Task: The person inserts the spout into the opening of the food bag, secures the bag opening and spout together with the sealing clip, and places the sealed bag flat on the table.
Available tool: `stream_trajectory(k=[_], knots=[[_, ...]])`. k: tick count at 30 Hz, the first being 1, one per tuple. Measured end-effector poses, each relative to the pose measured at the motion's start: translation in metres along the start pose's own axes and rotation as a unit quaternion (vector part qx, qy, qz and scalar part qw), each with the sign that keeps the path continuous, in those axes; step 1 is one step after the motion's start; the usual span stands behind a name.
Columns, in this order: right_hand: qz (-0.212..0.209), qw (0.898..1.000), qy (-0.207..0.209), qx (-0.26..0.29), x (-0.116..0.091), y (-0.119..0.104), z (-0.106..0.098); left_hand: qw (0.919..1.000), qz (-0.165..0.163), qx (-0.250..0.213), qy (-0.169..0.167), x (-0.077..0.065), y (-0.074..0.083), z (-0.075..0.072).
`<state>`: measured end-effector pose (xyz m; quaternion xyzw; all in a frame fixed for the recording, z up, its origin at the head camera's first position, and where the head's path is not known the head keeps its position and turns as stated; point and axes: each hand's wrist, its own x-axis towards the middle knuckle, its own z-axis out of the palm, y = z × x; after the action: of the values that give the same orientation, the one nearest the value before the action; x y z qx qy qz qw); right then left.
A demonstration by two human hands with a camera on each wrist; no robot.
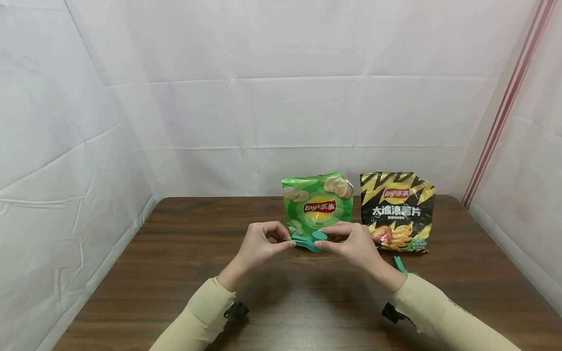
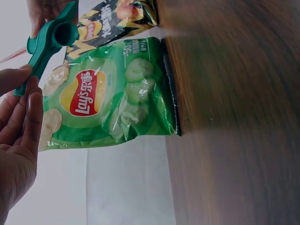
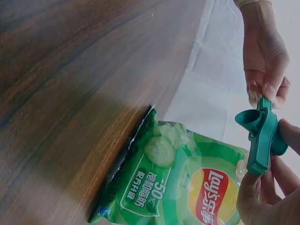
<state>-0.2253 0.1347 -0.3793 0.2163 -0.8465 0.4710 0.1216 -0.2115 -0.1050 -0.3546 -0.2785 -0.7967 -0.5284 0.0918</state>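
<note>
A green plastic bag clip (image 1: pixel 303 241) with a round pouring spout is held up between both hands, in front of the green Lay's chip bag (image 1: pixel 319 200). My left hand (image 1: pixel 257 245) pinches its narrow end between thumb and fingers. The right hand (image 1: pixel 356 243) grips the other end, beside the round cap. In the right wrist view the clip (image 3: pixel 265 136) looks closed along its length, its spout sticking out to one side. The green bag (image 2: pixel 98 93) stands upright just behind the clip, which is off the bag.
A black and yellow Lay's bag (image 1: pixel 397 212) stands to the right of the green one. A second green clip (image 1: pixel 400 265) lies on the brown table (image 1: pixel 197 234), partly hidden by the right forearm. White sheets (image 1: pixel 281 112) hang behind and at both sides.
</note>
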Motion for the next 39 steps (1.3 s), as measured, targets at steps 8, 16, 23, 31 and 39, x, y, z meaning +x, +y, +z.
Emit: stream_trajectory(k=[8, 16, 23, 31, 39], knots=[[-0.009, 1.0, 0.007, -0.02, -0.0002, 0.0002, 0.0021, 0.9999, 0.009, 0.005, 0.005, -0.0037, -0.0016, 0.0023], [0.017, 1.0, 0.001, -0.014, 0.0007, 0.0016, 0.0, 0.9999, 0.009, -0.008, -0.01, -0.0052, -0.0042, 0.0037], [0.035, 0.999, -0.004, -0.01, 0.0019, 0.0027, 0.0009, 0.9998, 0.014, -0.004, -0.011, -0.0057, -0.0059, 0.0024], [0.047, 0.999, -0.01, -0.006, 0.0026, 0.0029, 0.0015, 0.9994, 0.014, -0.018, -0.025, -0.0075, -0.005, 0.0003], [0.055, 0.998, -0.02, -0.026, 0.0013, 0.0018, 0.0027, 0.9974, 0.038, -0.031, -0.052, -0.0082, -0.008, -0.0042]])
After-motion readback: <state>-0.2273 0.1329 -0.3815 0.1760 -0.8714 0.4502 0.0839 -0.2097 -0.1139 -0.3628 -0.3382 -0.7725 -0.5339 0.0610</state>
